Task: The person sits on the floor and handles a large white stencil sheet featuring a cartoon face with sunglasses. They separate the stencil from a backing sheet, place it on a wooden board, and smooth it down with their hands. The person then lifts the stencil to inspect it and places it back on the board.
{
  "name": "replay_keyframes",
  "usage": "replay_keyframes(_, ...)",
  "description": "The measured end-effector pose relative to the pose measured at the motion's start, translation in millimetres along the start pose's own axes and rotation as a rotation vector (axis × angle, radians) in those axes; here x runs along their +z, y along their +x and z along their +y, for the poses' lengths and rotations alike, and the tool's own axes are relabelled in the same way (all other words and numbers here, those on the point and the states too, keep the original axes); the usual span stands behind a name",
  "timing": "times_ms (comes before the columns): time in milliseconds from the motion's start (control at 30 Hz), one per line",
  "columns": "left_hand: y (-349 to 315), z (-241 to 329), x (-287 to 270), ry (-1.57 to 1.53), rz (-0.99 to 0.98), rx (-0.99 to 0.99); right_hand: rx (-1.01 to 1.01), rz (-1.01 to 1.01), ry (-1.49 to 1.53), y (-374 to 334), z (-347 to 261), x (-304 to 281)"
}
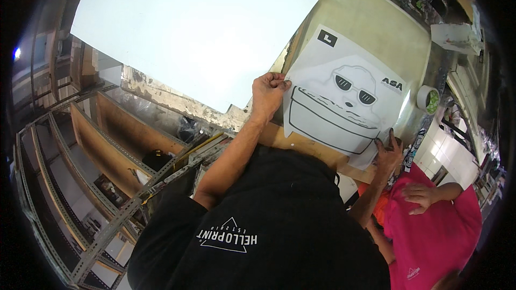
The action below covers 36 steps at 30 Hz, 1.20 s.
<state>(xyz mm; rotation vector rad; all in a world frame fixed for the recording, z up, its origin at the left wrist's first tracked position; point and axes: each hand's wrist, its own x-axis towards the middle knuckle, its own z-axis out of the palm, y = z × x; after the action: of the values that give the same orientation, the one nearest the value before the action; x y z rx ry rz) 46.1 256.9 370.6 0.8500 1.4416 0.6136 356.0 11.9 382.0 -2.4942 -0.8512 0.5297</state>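
Sheet (344, 94) lies askew over the pale yellow panel (387, 21), drawing showing, bottom edge toward us. We hold it at opposite sides, probably so it stays flat and doesn't twist; one hand alone would likely let it skew. White board (188, 27) sits to the left, apparently leaving our sheet uncovered. Tape roll (421, 98) is near the sheet's right edge, probably for easy reach. Left hand (267, 94): thumb and fingers pressed together, pinching the sheet's left edge. Right hand (389, 156): fingers spread, tips at the lower right corner, no pinch visible to us. Co-worker's hand (422, 196) is apart from the sheet, in front of a pink shirt (435, 225).
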Motion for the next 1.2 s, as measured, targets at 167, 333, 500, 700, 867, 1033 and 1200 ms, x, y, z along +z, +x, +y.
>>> replay_keyframes(167,0,-1,1,0.008,0.014,0.005,-0.025,0.003,-0.044,0,8,1)
replay_keyframes(333,2,-5,0,0.015,0.018,0.025,-0.044,0.011,0.010,0,7,1)
replay_keyframes(500,1,-4,-1,0.013,-0.004,0.012,-0.084,0.025,-0.013,0,11,3)
replay_keyframes(700,1,-3,-1,0.048,0.003,0.002,-0.071,0.039,0.022,0,16,4)
replay_keyframes(867,-1,2,-1,0.041,-0.007,-0.004,-0.050,0.047,0.025,-1,12,3)
replay_keyframes(1033,0,1,-2,0.047,-0.012,-0.005,-0.033,0.019,-0.059,0,21,3)
replay_keyframes(1200,1,0,-1,0.059,0.002,-0.004,0.025,-0.001,-0.136,-3,-5,-3)
